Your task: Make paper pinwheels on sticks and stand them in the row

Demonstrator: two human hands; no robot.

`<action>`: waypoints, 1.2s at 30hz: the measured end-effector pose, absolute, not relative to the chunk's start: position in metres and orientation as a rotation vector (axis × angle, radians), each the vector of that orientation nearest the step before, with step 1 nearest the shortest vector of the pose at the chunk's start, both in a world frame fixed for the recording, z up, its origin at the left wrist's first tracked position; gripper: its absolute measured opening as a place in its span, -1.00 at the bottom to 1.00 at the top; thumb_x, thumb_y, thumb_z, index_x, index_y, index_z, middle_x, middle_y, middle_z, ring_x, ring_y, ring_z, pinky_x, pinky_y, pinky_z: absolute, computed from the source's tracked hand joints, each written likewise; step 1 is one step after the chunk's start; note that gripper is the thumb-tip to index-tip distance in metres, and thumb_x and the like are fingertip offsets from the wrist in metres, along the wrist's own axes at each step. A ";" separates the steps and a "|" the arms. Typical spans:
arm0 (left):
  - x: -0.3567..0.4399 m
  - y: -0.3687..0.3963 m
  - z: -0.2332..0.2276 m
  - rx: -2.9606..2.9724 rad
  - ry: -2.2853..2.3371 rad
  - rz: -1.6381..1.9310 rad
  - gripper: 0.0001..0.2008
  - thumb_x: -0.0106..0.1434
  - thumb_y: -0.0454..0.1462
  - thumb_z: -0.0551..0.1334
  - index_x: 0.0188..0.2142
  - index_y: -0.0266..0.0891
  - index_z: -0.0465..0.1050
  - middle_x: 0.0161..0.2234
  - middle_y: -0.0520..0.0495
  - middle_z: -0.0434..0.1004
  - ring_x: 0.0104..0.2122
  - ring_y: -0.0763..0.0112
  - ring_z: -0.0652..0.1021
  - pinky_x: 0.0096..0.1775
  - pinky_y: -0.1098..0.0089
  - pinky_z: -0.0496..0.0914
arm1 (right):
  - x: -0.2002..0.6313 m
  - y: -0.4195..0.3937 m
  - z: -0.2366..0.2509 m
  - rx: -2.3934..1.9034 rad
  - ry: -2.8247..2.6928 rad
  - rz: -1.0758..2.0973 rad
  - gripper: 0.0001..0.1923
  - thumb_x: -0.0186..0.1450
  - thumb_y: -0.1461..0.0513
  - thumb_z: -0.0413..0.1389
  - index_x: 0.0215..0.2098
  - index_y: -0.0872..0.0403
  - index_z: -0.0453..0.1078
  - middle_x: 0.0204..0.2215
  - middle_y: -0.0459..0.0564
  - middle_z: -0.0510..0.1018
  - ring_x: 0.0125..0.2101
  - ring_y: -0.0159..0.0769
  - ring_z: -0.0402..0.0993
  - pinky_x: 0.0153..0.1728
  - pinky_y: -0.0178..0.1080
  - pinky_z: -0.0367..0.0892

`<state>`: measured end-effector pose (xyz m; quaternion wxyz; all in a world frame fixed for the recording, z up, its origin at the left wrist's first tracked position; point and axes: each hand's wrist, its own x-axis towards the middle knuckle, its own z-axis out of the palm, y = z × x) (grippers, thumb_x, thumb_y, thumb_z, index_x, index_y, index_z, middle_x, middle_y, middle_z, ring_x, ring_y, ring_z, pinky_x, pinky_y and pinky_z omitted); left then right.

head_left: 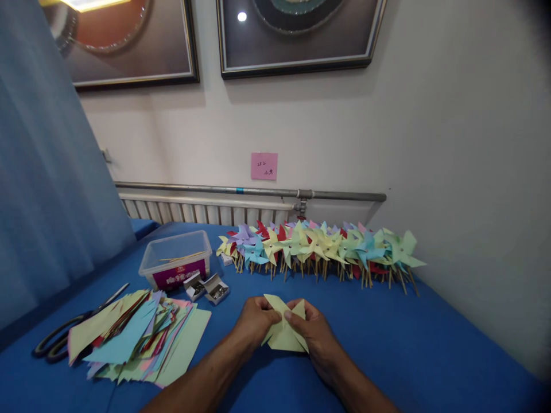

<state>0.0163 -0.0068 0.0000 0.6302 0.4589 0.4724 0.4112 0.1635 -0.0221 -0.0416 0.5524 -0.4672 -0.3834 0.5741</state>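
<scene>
Between my two hands, a pale yellow paper pinwheel blank (286, 338) is held just over the blue table cover, with its corners bent in toward the middle. My left hand (255, 321) pinches its left side, thumb pressed near the centre. On the other side, my right hand (313, 330) is closed on the paper too, its thumb also near the centre. Fingers behind the paper are hidden. Past my hands stand many finished paper pinwheels (318, 246) on wooden sticks, in yellow, green, blue, purple and red.
To the left lies a heap of coloured paper pieces (142, 338) beside black-handled scissors (64, 338). Behind it are a clear plastic tub (174, 252) with thin sticks and two small open boxes (216, 289) of metal pins. A radiator (206, 211) and pipe run along the wall.
</scene>
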 end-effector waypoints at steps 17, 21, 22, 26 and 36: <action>0.013 -0.008 -0.001 1.038 1.023 0.968 -0.76 -0.11 -0.19 0.40 -0.57 -0.27 0.40 -0.64 0.02 0.44 -0.63 0.49 0.37 -0.52 0.43 0.22 | 0.167 -0.023 -0.038 -1.149 -0.978 1.236 -0.52 -0.08 -0.04 0.43 -0.34 0.04 0.44 -0.57 -0.15 0.53 -0.57 -0.31 0.39 -0.51 -0.27 0.28; 0.016 -0.008 -0.001 1.044 1.050 0.946 -0.81 -0.15 -0.27 0.40 -0.58 -0.28 0.41 -0.64 0.03 0.45 -0.63 0.47 0.39 -0.50 0.42 0.25 | 0.167 -0.024 -0.035 -1.162 -1.027 1.192 -0.56 -0.06 -0.02 0.42 -0.37 0.03 0.43 -0.59 -0.15 0.52 -0.58 -0.31 0.37 -0.52 -0.27 0.27; 0.017 -0.007 -0.002 1.046 1.065 0.943 -0.82 -0.15 -0.30 0.40 -0.59 -0.28 0.41 -0.64 0.03 0.45 -0.63 0.46 0.40 -0.50 0.42 0.25 | 0.166 -0.024 -0.034 -1.163 -1.033 1.185 -0.58 -0.06 -0.01 0.41 -0.38 0.03 0.43 -0.59 -0.16 0.51 -0.58 -0.31 0.37 -0.52 -0.27 0.27; 0.018 -0.005 -0.006 1.066 1.119 0.951 -0.86 -0.13 -0.34 0.38 -0.59 -0.28 0.42 -0.63 0.03 0.46 -0.62 0.45 0.41 -0.50 0.42 0.25 | 0.163 -0.027 -0.028 -1.151 -1.031 1.193 -0.62 -0.04 0.04 0.40 -0.37 0.02 0.44 -0.58 -0.16 0.50 -0.57 -0.31 0.37 -0.51 -0.27 0.27; 0.018 -0.004 -0.008 1.085 1.138 0.961 -0.81 -0.14 -0.33 0.40 -0.62 -0.25 0.37 -0.64 0.04 0.43 -0.62 0.47 0.38 -0.51 0.43 0.24 | 0.159 -0.031 -0.024 -1.135 -0.946 1.227 -0.57 -0.04 0.05 0.42 -0.31 0.00 0.39 -0.57 -0.20 0.49 -0.57 -0.31 0.37 -0.51 -0.28 0.28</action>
